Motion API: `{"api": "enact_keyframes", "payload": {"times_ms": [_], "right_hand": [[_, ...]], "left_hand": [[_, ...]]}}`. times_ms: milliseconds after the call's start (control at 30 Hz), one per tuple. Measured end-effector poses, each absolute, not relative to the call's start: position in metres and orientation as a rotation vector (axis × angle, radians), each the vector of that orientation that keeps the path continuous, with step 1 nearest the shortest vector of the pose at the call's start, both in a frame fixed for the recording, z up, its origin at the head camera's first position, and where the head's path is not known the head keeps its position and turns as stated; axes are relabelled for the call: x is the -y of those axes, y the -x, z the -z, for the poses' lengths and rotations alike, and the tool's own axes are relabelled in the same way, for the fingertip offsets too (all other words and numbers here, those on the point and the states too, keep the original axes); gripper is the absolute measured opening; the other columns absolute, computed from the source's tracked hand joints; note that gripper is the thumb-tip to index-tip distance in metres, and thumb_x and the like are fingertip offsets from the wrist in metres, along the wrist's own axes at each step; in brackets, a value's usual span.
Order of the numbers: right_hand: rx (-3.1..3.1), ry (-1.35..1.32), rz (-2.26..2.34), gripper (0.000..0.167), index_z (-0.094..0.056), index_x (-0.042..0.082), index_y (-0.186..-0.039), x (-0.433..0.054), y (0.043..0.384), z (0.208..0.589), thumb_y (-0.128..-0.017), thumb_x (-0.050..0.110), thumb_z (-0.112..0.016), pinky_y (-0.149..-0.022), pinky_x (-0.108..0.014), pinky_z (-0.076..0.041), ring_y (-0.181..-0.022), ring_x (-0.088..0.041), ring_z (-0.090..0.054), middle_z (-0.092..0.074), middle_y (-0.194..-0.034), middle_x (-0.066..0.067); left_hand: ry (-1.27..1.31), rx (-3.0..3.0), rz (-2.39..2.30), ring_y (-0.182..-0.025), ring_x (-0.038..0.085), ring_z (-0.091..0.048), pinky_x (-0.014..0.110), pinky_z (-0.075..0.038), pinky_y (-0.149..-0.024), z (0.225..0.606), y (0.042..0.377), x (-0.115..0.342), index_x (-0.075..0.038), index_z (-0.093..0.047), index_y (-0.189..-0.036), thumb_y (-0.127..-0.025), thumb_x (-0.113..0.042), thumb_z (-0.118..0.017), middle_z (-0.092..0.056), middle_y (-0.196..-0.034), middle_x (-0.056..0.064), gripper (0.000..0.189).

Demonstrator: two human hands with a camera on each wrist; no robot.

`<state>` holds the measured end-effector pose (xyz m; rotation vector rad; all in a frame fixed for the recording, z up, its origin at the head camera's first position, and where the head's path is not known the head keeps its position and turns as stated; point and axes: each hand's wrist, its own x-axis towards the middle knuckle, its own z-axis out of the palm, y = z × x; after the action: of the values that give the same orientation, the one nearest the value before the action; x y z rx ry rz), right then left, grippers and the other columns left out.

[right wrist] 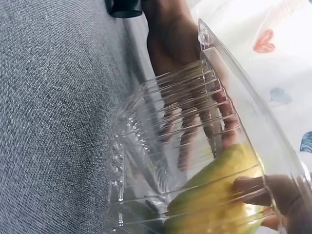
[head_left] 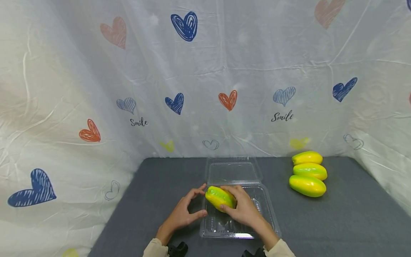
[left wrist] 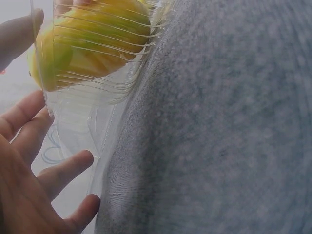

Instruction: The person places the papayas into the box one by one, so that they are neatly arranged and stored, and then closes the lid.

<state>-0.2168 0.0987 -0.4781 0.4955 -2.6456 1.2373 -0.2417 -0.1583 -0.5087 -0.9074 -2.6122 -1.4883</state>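
Note:
A smooth, oblong yellow-green fruit [head_left: 218, 198] is over the left part of a clear plastic clamshell box [head_left: 271, 214]. My right hand [head_left: 242, 207] grips it, thumb on the near side and fingers over the far side. My left hand [head_left: 183, 210] is at the box's left side, thumb and fingers spread apart and holding nothing. In the left wrist view, fingertips of the left hand [left wrist: 29, 161] are right at the box's rim, and the fruit [left wrist: 97, 44] shows through the ribbed wall. Through the plastic in the right wrist view, the fruit [right wrist: 214, 195] appears beside the right thumb [right wrist: 253, 187].
The box's clear lid [head_left: 234, 171] lies folded back toward the curtain [head_left: 250, 117], which has printed hearts. Three similar yellow-green fruits [head_left: 307, 185] lie in a row at the back right of the dark grey table [head_left: 346, 214].

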Motion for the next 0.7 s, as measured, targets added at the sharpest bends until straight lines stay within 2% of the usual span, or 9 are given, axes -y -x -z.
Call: {"api": "enact_keyframes", "payload": {"times_ms": [367,700], "right_hand": [[2.681,-0.476,-1.260,0.058,-0.063,0.019,-0.136,-0.0998,0.2158,0.4761,-0.084,0.030,-0.084,-0.076,-0.027,-0.050,-0.094,-0.012,-0.056,-0.062,-0.117,-0.003],[2.684,-0.485,-1.252,0.058,-0.063,0.020,-0.137,-0.1004,0.2153,0.4752,-0.084,0.032,-0.084,-0.078,-0.031,-0.053,-0.095,-0.012,-0.057,-0.062,-0.116,-0.003]], "left_hand": [[0.908,2.601,1.526,-0.152,0.028,-0.038,0.069,-0.032,-0.115,0.5089,0.2412,0.1579,-0.023,-0.052,-0.128,-0.091,-0.022,-0.077,-0.038,-0.164,-0.003,0.044],[0.903,2.599,1.530,-0.152,0.027,-0.037,0.067,-0.034,-0.115,0.5100,0.2421,0.1578,-0.026,-0.052,-0.127,-0.091,-0.021,-0.077,-0.038,-0.164,-0.005,0.044]]}}
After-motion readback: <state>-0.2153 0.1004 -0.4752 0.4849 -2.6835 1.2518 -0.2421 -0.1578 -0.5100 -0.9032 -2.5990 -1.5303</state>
